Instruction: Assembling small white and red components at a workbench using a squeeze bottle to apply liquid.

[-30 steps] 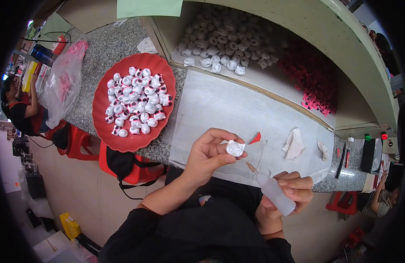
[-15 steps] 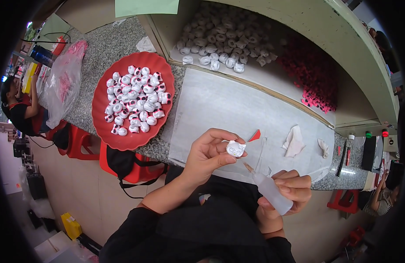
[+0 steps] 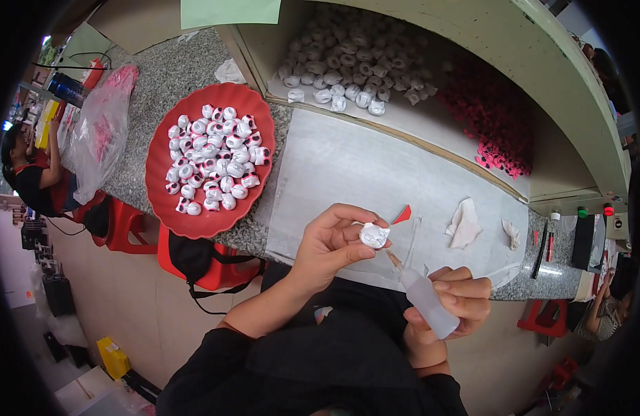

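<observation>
Between the thumb and fingers of my left hand (image 3: 330, 244) is a small white figurine head (image 3: 374, 236) with grey markings. My right hand (image 3: 459, 301) is wrapped round a translucent white squeeze bottle (image 3: 429, 304). Its thin pointed nozzle (image 3: 393, 259) tilts up and left, its tip close below the head; whether they touch I cannot tell. Beneath both hands lies a white paper sheet (image 3: 320, 173). To the left, a red scalloped plate (image 3: 160, 139) bears many white heads (image 3: 219, 156) with pink and black parts.
A shelf behind the sheet holds a heap of plain white pieces (image 3: 355, 62) and pink-and-black pieces (image 3: 504, 156). Crumpled tissue (image 3: 464, 223) and a red scrap (image 3: 403, 214) lie on the sheet. A clear plastic bag (image 3: 101, 135) hangs at the left edge, near another person (image 3: 39, 170).
The bottle in my right hand has shifted slightly up and left, and its nozzle tip is nearer the head. The head has moved very slightly in my left hand.
</observation>
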`<action>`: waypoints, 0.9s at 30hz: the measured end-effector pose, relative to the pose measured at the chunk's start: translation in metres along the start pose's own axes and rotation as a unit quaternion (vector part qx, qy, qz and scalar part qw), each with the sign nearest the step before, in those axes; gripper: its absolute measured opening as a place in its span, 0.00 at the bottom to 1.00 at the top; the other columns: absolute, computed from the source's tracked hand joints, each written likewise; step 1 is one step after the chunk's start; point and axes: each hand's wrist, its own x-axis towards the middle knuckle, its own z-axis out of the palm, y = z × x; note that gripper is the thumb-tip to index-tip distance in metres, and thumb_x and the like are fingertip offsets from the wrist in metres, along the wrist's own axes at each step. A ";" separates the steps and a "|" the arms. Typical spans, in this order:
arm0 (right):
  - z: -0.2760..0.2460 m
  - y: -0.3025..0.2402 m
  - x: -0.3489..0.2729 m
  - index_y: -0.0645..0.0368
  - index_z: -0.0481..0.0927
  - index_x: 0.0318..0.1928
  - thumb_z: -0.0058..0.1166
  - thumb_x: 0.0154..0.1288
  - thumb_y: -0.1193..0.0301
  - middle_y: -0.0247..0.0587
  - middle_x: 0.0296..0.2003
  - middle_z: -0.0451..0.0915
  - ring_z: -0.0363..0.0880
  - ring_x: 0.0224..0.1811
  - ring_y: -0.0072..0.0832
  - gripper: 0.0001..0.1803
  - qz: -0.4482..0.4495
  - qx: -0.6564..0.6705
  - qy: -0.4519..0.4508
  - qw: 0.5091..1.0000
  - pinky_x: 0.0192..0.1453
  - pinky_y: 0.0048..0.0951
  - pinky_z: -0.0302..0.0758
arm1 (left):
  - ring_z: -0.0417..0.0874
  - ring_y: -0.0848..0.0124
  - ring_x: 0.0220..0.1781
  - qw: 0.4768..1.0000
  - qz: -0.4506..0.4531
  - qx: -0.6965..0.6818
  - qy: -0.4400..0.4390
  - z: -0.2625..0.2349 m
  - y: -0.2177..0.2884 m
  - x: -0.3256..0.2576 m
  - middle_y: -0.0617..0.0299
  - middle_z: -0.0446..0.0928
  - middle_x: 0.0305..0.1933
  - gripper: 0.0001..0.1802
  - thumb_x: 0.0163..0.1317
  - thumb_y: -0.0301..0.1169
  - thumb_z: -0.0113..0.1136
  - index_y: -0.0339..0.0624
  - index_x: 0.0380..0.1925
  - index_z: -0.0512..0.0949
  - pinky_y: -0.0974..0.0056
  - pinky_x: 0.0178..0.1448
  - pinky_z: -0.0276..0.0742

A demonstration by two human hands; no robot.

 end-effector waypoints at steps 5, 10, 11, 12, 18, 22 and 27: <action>-0.001 -0.001 -0.001 0.58 0.65 0.30 0.64 0.37 0.71 0.34 0.27 0.62 0.63 0.22 0.21 0.21 0.010 0.005 -0.015 1.000 0.21 0.18 0.64 | 0.72 0.66 0.45 0.999 0.015 -0.014 -0.034 -0.005 0.000 0.000 0.51 0.68 0.43 0.18 0.47 0.16 0.53 0.34 0.40 0.64 0.62 0.50 0.70; 0.001 0.001 0.000 0.57 0.65 0.30 0.65 0.36 0.70 0.34 0.27 0.62 0.63 0.21 0.21 0.21 0.005 -0.007 0.006 1.000 0.21 0.18 0.64 | 0.71 0.68 0.46 0.999 0.028 0.017 -0.035 -0.005 0.000 -0.001 0.52 0.68 0.43 0.18 0.47 0.15 0.53 0.34 0.40 0.65 0.66 0.50 0.68; 0.000 0.001 0.000 0.57 0.65 0.29 0.65 0.36 0.70 0.34 0.27 0.62 0.63 0.21 0.21 0.21 0.000 -0.009 0.002 1.000 0.21 0.18 0.64 | 0.71 0.68 0.46 0.999 0.030 0.017 -0.037 -0.004 0.001 -0.002 0.52 0.68 0.43 0.18 0.47 0.15 0.53 0.34 0.40 0.65 0.66 0.50 0.68; 0.000 0.000 0.002 0.57 0.65 0.29 0.65 0.36 0.70 0.34 0.27 0.62 0.63 0.21 0.21 0.21 -0.002 -0.008 0.002 1.000 0.21 0.18 0.64 | 0.73 0.67 0.43 0.999 0.030 0.035 -0.018 -0.002 0.002 -0.002 0.52 0.69 0.41 0.18 0.45 0.16 0.55 0.35 0.38 0.66 0.65 0.47 0.70; -0.001 -0.002 0.003 0.57 0.65 0.30 0.65 0.36 0.70 0.34 0.27 0.62 0.63 0.21 0.21 0.22 -0.009 0.009 -0.041 0.999 0.21 0.18 0.64 | 0.74 0.67 0.39 0.994 0.056 0.090 -0.007 -0.002 0.002 -0.003 0.52 0.69 0.39 0.18 0.43 0.16 0.56 0.36 0.37 0.67 0.65 0.43 0.72; 0.000 -0.004 0.000 0.57 0.65 0.30 0.65 0.35 0.69 0.34 0.27 0.63 0.63 0.20 0.21 0.22 0.006 0.012 0.009 1.000 0.22 0.18 0.64 | 0.73 0.67 0.39 0.995 0.056 0.087 0.002 0.000 0.003 -0.004 0.51 0.69 0.39 0.18 0.43 0.15 0.55 0.36 0.37 0.67 0.66 0.43 0.72; -0.002 -0.002 0.003 0.58 0.65 0.29 0.66 0.35 0.69 0.35 0.26 0.63 0.64 0.20 0.21 0.22 -0.002 -0.004 -0.049 0.999 0.22 0.18 0.65 | 0.70 0.68 0.46 0.995 0.062 0.067 -0.041 -0.005 0.002 -0.006 0.53 0.67 0.44 0.18 0.46 0.14 0.54 0.33 0.40 0.67 0.67 0.50 0.67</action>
